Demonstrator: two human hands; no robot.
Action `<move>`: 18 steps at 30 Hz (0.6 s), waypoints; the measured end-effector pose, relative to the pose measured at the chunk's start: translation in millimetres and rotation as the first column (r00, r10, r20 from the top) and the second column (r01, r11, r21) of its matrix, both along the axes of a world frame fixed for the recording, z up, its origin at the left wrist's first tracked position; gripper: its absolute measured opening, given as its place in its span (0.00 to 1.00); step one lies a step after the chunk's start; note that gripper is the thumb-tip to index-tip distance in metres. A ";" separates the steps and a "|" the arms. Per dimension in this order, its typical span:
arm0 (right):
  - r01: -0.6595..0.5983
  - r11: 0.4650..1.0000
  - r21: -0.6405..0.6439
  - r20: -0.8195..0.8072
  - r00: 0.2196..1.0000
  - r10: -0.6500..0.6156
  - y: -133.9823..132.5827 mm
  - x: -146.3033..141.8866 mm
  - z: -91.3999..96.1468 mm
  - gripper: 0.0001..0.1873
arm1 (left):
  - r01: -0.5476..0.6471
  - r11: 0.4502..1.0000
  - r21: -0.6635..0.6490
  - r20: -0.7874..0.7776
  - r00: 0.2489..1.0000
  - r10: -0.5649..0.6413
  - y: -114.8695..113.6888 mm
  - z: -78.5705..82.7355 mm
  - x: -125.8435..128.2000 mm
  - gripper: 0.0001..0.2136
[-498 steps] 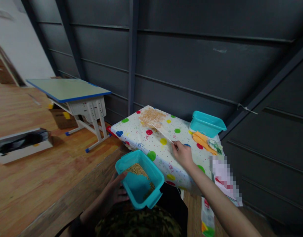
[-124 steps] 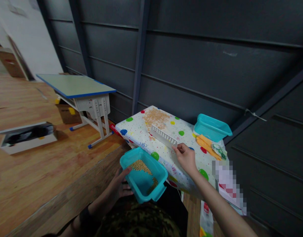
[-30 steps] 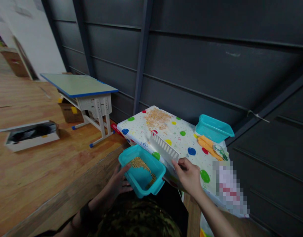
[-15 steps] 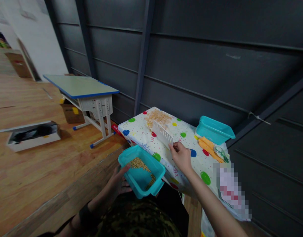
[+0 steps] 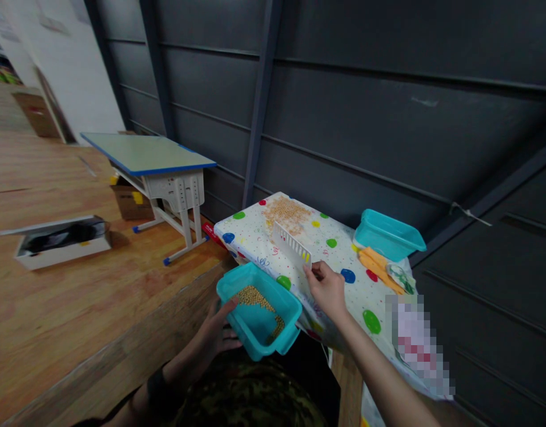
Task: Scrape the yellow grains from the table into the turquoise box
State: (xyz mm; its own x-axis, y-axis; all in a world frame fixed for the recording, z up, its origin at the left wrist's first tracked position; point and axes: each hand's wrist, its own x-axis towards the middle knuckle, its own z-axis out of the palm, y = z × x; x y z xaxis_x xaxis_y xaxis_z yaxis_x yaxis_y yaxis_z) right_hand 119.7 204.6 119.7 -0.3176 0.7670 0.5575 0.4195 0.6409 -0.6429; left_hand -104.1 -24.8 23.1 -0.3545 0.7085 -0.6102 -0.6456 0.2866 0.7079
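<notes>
My left hand [image 5: 217, 332] grips the near left rim of a turquoise plastic basin [image 5: 261, 326], thumb over the edge and fingers below. Round, pale yellow beans [image 5: 255, 296] lie along the basin's far side and right end. Over the table, my right hand [image 5: 326, 287] pinches the near end of a white slotted plastic strip [image 5: 293, 246]. The strip stands on edge, its far end close to a spread of tan beans or grains [image 5: 286, 213] on the tablecloth [image 5: 315, 240]. The basin is held against the table's front edge.
On the table's right stand a second turquoise basin [image 5: 388, 234], an orange cloth [image 5: 374, 264] and a clear-and-green packet [image 5: 401, 276]. A dark panelled wall [image 5: 344, 118] runs behind. A desk [image 5: 148, 154] and an open white box [image 5: 63, 243] are to the left.
The white strip's far end has shifted slightly left, toward me. The whole view has drifted a little; both hands keep their holds.
</notes>
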 end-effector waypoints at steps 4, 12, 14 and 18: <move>-0.011 1.000 0.000 -0.022 1.000 0.011 -17.0 3.2 -1.8 0.28 | -0.004 0.999 0.033 0.000 1.000 0.004 0.5 3.5 10.0 0.42; -0.038 0.995 0.094 -0.062 0.997 0.044 -73.6 23.7 -6.5 0.27 | 0.007 1.000 0.020 -0.007 1.000 -0.006 0.1 1.3 5.2 0.46; -0.058 0.992 0.114 -0.066 0.996 0.066 -87.3 27.4 -8.6 0.26 | 0.011 0.999 0.039 -0.006 1.000 -0.010 -0.4 1.2 3.9 0.45; -0.074 0.990 0.122 -0.083 0.993 0.084 -105.9 30.8 -11.3 0.26 | 0.028 0.999 0.036 -0.011 1.000 -0.028 -1.5 4.2 4.4 0.43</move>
State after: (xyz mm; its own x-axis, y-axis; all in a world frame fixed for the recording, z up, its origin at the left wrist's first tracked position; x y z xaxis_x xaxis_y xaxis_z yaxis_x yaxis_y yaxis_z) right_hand 150.5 98.7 108.4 -0.3208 0.6684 0.6711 0.3100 0.7436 -0.5924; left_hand -99.7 -26.3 27.4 -0.3401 0.7400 -0.5803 -0.6303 0.2785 0.7247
